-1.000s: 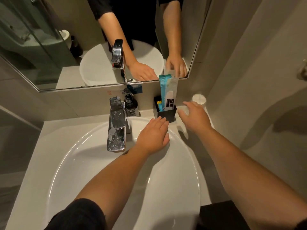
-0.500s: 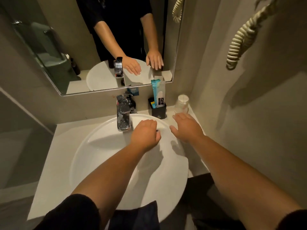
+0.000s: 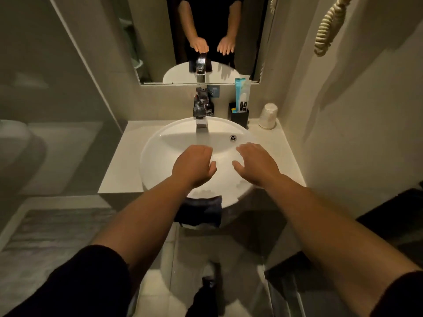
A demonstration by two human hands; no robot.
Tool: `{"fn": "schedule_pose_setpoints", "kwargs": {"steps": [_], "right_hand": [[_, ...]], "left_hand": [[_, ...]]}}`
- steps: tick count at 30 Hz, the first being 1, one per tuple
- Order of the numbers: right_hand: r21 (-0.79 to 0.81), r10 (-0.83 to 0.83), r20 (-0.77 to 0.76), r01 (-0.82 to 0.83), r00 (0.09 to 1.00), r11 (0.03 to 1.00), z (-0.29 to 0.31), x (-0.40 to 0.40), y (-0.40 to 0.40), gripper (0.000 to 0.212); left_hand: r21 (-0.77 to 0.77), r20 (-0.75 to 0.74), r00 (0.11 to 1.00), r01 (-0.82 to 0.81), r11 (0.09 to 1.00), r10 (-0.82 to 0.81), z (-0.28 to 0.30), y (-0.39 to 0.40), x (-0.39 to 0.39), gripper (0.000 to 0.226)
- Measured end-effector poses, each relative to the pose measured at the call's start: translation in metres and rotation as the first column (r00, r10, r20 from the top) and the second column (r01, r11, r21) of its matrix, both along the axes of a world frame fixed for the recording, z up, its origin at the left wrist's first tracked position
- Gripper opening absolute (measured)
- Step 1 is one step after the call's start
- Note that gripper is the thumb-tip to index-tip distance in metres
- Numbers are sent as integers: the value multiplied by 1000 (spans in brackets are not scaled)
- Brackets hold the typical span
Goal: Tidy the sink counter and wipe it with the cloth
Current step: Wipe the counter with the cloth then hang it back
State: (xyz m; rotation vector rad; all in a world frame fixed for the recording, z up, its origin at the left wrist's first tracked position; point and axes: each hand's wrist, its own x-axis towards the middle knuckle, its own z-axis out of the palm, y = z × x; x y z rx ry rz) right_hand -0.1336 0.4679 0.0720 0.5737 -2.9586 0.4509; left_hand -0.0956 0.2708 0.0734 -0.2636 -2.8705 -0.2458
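A round white basin [image 3: 160,154] sits on a pale counter [image 3: 121,163]. My left hand [image 3: 194,164] hovers over the basin's middle, fingers loosely curled, holding nothing. Over the basin's right side, my right hand [image 3: 256,164] has its fingers spread and is empty. A dark blue cloth [image 3: 201,212] hangs below the basin's front edge. At the back right stand a black holder [image 3: 240,117] with a teal and white packet [image 3: 242,92] and an upturned cup [image 3: 267,116].
A chrome tap [image 3: 201,110] rises at the back of the basin, with a dark soap bottle [image 3: 210,107] behind it. A mirror [image 3: 206,37] hangs above. A wall closes the right side, with a coiled cord [image 3: 325,28] on it. A glass partition [image 3: 75,65] stands left.
Both hands have drawn back from the holder and cup toward the front of the basin. The view has pulled back, so the cloth and the floor show.
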Motion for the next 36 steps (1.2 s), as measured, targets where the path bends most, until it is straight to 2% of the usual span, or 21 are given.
{"fn": "schedule_pose_setpoints", "kwargs": {"steps": [9, 15, 23, 27, 30, 36], "right_hand": [[-11, 153, 68, -152, 986, 988, 22, 76, -13, 54], [35, 239, 104, -243, 966, 969, 9, 97, -24, 54], [45, 316, 222, -333, 923, 942, -34, 103, -36, 49], [61, 358, 285, -389, 889, 919, -47, 94, -41, 41], [66, 364, 289, -398, 885, 915, -54, 88, -43, 44], [105, 359, 315, -408, 879, 907, -62, 84, -44, 32]], "left_hand": [[-57, 1, 998, -65, 996, 65, 24, -17, 96, 36], [-78, 83, 993, -75, 994, 81, 12, -35, 124, 34], [-17, 240, 971, 17, 1000, -12, -36, -44, 118, 24], [-22, 286, 953, 109, 994, -99, -54, -40, 100, 35], [-21, 335, 929, 173, 985, -156, -62, -38, 88, 45], [-23, 419, 890, 207, 978, -179, -72, -35, 80, 36]]}}
